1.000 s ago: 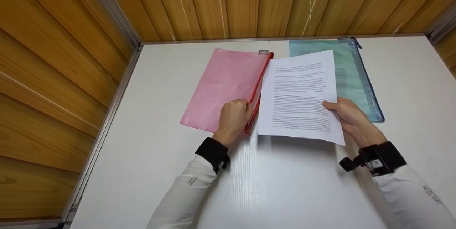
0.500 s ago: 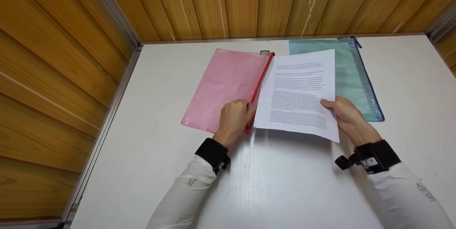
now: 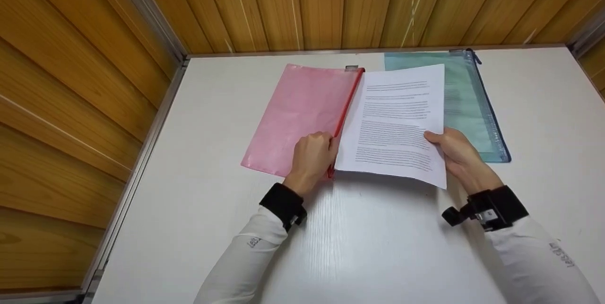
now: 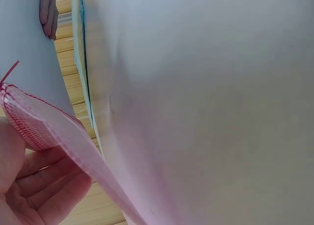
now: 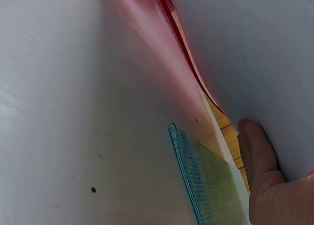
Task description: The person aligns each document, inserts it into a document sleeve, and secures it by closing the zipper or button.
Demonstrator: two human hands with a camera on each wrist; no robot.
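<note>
A pink zip file bag (image 3: 302, 110) with a red zipper edge lies on the white table. My left hand (image 3: 309, 157) grips that edge near its lower corner. In the left wrist view, the curled fingers (image 4: 49, 181) hold the raised mesh edge of the bag. My right hand (image 3: 457, 152) pinches the right side of a printed paper sheet (image 3: 397, 129), thumb on top and fingers beneath. The sheet slants above the table, its left edge at the red zipper opening. How far it reaches inside is hidden. In the right wrist view, the fingers (image 5: 260, 146) support its underside.
A teal zip file bag (image 3: 472, 119) with a dark blue zipper lies at the back right, partly covered by the sheet; printed paper shows through it. Wood-patterned walls (image 3: 321, 8) border the white table (image 3: 378, 247) at the back and left.
My right hand has moved slightly left and up with the paper sheet, bringing its left edge against the pink bag's zipper opening. My left hand keeps its grip almost in place.
</note>
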